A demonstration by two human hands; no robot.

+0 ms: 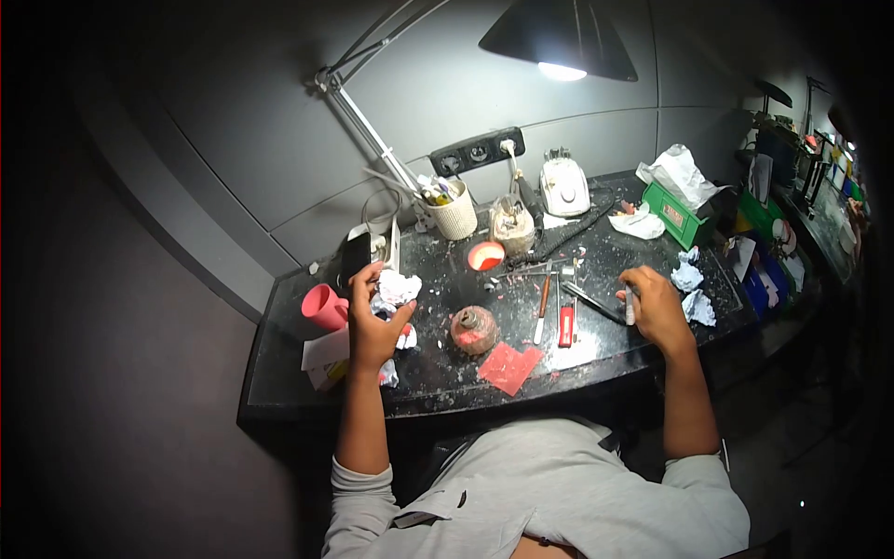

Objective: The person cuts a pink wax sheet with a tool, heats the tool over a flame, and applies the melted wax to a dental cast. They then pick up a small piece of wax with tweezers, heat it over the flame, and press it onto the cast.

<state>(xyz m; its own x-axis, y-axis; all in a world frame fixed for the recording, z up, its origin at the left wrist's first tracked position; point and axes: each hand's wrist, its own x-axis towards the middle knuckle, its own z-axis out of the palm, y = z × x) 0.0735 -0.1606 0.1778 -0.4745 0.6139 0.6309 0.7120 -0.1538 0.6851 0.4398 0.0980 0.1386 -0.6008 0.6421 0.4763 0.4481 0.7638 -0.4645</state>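
Note:
My left hand [375, 331] is at the left of the bench, thumb spread away from the fingers. Its fingertips meet the lower part of a black phone-like slab [356, 250], and crumpled white paper [399, 287] shows behind the gap beside the thumb. At the right, my right hand [655, 307] has its fingers curled round a short whitish cylinder [629, 306] standing roughly upright. A slim black tool [596, 304] runs up to that hand from the left. Between my hands lie a red-handled knife [565, 326], a brown-handled spatula [544, 298] and a red wax sheet [509, 367].
A glass burner [473, 330] stands mid-bench, with a red-lined bowl [486, 255] behind. A pink mug [323, 306] is at the left. Crumpled paper [687, 276] and a green box [672, 216] sit right. A pen holder [453, 212] stands at the back, under a lamp [561, 37].

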